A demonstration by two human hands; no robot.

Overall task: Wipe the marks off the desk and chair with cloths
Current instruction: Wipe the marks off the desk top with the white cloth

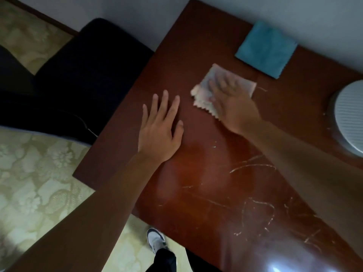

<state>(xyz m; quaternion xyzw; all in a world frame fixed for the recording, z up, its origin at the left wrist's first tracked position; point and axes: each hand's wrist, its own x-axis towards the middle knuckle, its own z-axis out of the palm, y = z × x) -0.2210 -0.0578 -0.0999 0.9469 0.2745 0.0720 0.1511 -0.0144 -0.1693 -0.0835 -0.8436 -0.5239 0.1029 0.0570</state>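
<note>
I see my right hand (231,103) pressing flat, fingers spread, on a pale pinkish zigzag-edged cloth (204,95) on the reddish-brown wooden desk (196,173). My left hand (160,130) rests flat beside it. A folded blue cloth (266,49) lies near the wall; chalky marks (253,211) streak the near desk.

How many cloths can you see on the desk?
2. A blue cloth lies folded at the far side of the desk, near the wall. A pale cloth lies under the right hand, which presses flat on it. No others are visible.
</note>
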